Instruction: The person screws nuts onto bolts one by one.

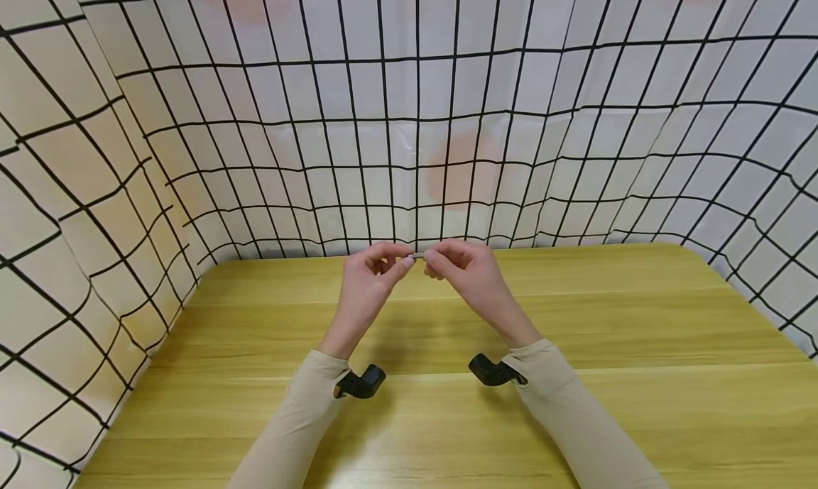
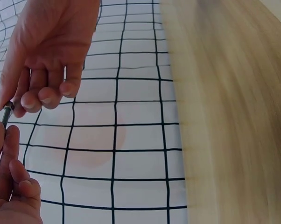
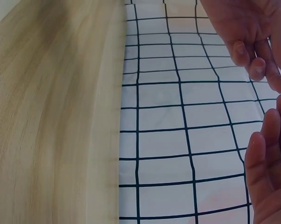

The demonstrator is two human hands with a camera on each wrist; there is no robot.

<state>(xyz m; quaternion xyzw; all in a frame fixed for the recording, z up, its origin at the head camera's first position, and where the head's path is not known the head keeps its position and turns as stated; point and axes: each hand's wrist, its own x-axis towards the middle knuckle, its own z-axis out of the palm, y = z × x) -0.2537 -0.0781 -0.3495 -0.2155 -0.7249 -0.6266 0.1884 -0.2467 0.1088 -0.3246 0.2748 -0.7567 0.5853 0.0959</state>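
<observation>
A slim metal piece (image 1: 418,255), dark and bolt-like, sits in the small gap between the fingertips of two bare hands. Its long axis runs crosswise, straight from one hand to the other, and looks nearly level in the head view. It lies just right of the left hand (image 1: 368,279) and just left of the right hand (image 1: 474,275), with neither hand clearly nearer. In the left wrist view its wider end points toward the right hand and its narrower shaft toward the left.

The left hand pinches the shaft between thumb and index finger, its other fingers loosely bent. The right hand pinches the wider end the same way, thumb and index finger nearly together, remaining fingers relaxed; how firmly either grips, I cannot tell.

Both hands appear raised over the far part of a wooden table (image 1: 626,326). Behind them, toward the person, are beige sleeves (image 1: 581,418) and black wrist devices (image 1: 363,382). Beyond the hands rises a white backdrop (image 1: 399,91) crossed by black grid lines
</observation>
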